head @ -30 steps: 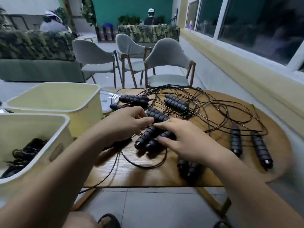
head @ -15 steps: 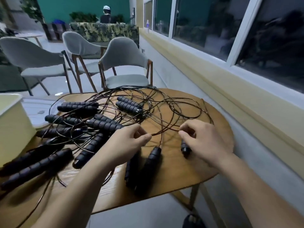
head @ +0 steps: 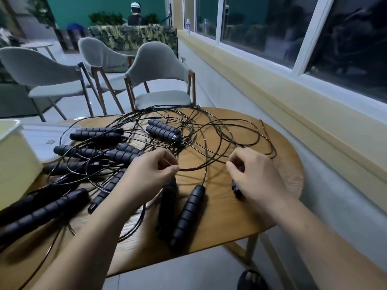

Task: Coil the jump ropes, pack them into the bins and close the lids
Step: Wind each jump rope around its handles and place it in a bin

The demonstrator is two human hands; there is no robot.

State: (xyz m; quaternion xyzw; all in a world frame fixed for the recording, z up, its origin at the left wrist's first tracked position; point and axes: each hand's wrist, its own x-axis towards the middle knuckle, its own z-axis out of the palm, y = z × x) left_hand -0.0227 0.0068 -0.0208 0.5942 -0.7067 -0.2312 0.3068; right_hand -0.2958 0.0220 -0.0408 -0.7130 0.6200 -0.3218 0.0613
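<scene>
Several black jump ropes lie tangled on the round wooden table (head: 282,185), their thin cords (head: 209,130) looping over its far half. Ribbed black handles (head: 163,130) lie scattered to the left and middle. My left hand (head: 150,174) pinches a cord between thumb and fingers near the table's centre. My right hand (head: 251,174) pinches the same sagging cord about a hand's width to the right; a handle end (head: 236,188) shows under it. Two handles (head: 186,212) lie side by side between my forearms. A pale yellow bin (head: 12,164) stands at the left edge.
A white lid (head: 44,141) lies flat behind the bin. Three grey chairs (head: 159,80) stand beyond the table. A yellow wall ledge (head: 293,91) and windows run along the right. A person sits far back. My sandalled foot (head: 251,279) shows below the table edge.
The view swung right, so the bins slid out at the left. My hands left the handle pile and took hold of one cord; in the last half second they barely moved.
</scene>
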